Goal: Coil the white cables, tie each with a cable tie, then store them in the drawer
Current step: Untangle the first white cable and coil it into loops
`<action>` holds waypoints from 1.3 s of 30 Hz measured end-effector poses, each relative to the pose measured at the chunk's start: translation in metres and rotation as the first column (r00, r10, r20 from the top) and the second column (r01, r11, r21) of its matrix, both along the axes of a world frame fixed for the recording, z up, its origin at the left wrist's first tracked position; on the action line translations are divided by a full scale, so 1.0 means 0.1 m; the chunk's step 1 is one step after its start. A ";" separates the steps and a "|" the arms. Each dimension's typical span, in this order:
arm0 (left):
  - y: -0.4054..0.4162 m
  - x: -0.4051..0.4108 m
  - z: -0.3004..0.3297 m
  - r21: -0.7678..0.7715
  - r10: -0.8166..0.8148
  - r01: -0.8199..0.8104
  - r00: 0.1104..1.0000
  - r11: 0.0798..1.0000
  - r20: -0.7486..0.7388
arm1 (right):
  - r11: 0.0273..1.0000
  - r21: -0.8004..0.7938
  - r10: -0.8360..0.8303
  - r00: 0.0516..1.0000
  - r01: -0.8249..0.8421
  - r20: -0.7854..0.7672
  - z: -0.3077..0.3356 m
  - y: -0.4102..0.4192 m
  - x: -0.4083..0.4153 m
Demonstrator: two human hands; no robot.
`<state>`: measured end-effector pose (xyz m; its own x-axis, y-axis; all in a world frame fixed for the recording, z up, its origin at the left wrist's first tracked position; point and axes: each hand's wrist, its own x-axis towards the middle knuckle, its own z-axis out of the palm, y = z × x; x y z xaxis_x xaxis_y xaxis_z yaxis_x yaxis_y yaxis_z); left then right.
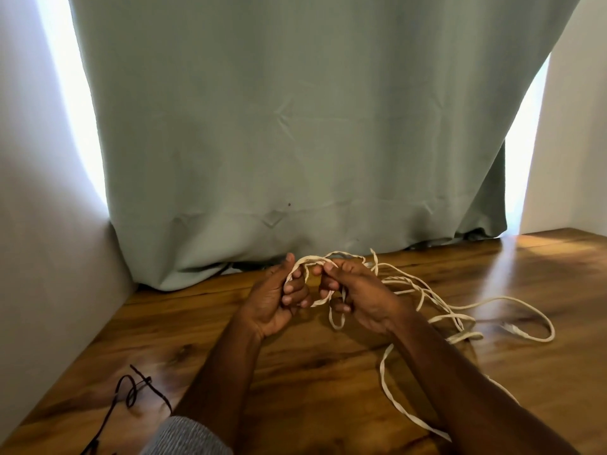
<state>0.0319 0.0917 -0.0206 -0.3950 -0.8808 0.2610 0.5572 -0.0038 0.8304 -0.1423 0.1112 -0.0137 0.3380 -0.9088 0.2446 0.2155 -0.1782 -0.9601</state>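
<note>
A white flat cable (pixel 437 318) lies in loose tangled loops on the wooden table (pixel 312 366), trailing right and toward the front edge. Both hands are raised just above the table in the middle. My left hand (pixel 276 298) grips a small loop of the cable, with its fingers curled through the loop. My right hand (pixel 354 297) pinches the same cable close beside it, and a short loop hangs below its fingers. Another strand arches over both hands. A cable end with a plug (pixel 512 328) lies at the right.
Black thin ties or cord (pixel 131 394) lie on the table at the front left. A grey-green curtain (pixel 289 133) hangs behind the table, with white walls at both sides. No drawer is in view.
</note>
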 end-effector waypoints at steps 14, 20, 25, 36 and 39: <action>-0.02 -0.06 0.01 0.075 -0.038 0.034 0.998 0.997 0.054 | 0.996 0.069 -0.046 0.996 0.051 -0.081 0.00 0.00 -0.05; -0.01 -0.10 0.01 0.097 0.011 -0.012 1.000 0.995 0.011 | 0.998 0.025 -0.048 0.998 0.049 -0.048 0.01 0.03 -0.04; -0.06 -0.01 0.04 0.102 -0.072 0.094 0.976 0.990 -0.205 | 0.953 -0.229 -0.264 0.915 0.199 -0.304 -0.06 -0.02 -0.04; -0.07 0.13 0.16 0.044 0.019 -0.004 0.935 0.999 -0.353 | 0.839 -0.459 -0.483 0.786 0.291 -0.386 -0.26 -0.13 -0.02; -0.07 0.10 0.17 0.033 0.059 -0.051 0.928 0.998 -0.368 | 0.805 -0.562 -0.518 0.685 0.188 -0.512 -0.25 -0.11 0.01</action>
<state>0.0424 0.0845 -0.0036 -0.2252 -0.9058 0.3590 0.8241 0.0195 0.5661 -0.1409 0.1004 -0.0384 0.2324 -0.8362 0.4967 -0.5615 -0.5324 -0.6335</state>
